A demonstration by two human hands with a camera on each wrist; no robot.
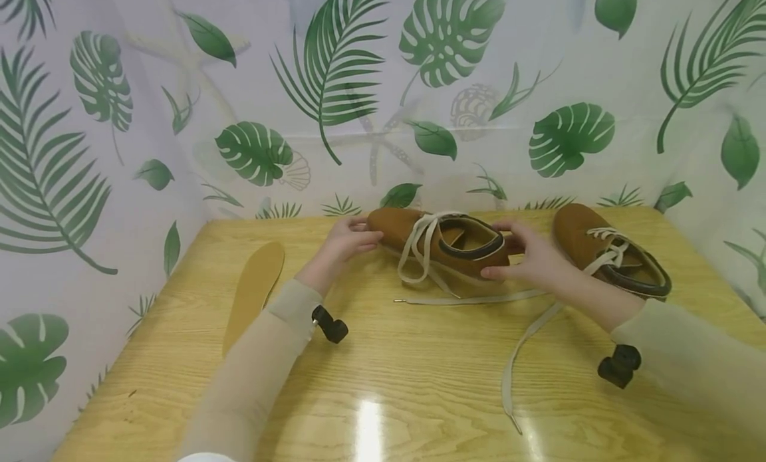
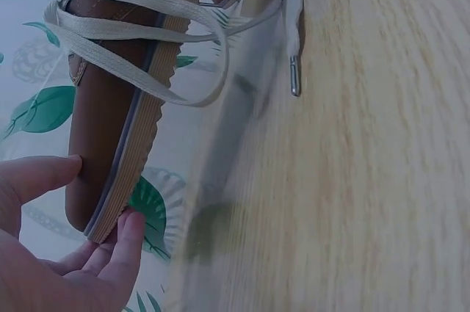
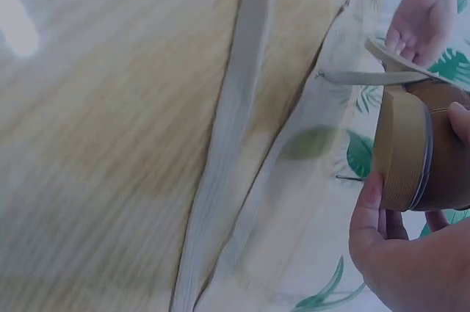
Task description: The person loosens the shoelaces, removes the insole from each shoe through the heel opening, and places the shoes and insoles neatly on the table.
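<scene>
Brown lace-up shoe [image 1: 455, 261] was held at toe and heel by two hands

The left hand [image 1: 344, 242] gripped the toe, its thumb on the upper and its fingers under the sole, parted only by the thickness of the toe. The right hand [image 1: 535, 252] clasped the heel, fingers curved around it and thumb on the opposite side. The shoe lay crosswise near the back of the wooden bench [image 1: 335, 395], toe to the left; whether any of the sole touched the wood could not be told.

Inside its dark-edged mouth showed a tan lining and part of the tongue, and loops of its cream lace [image 1: 429, 239] hung down the side.

The second brown shoe [image 1: 583, 242] stood just right of the right hand, toe towards the leaf-print cloth [image 1: 509, 96] behind. Its mouth likewise showed a tan interior, with cream lacing across the front. Long lace ends [image 1: 509, 375] trailed over the bench, one running left below the held shoe, the other curving towards the front.

A tan insole [image 1: 254, 289] lay flat on the bench outside both shoes, left of the left hand and partly covered by the left sleeve [image 1: 263, 362].
</scene>
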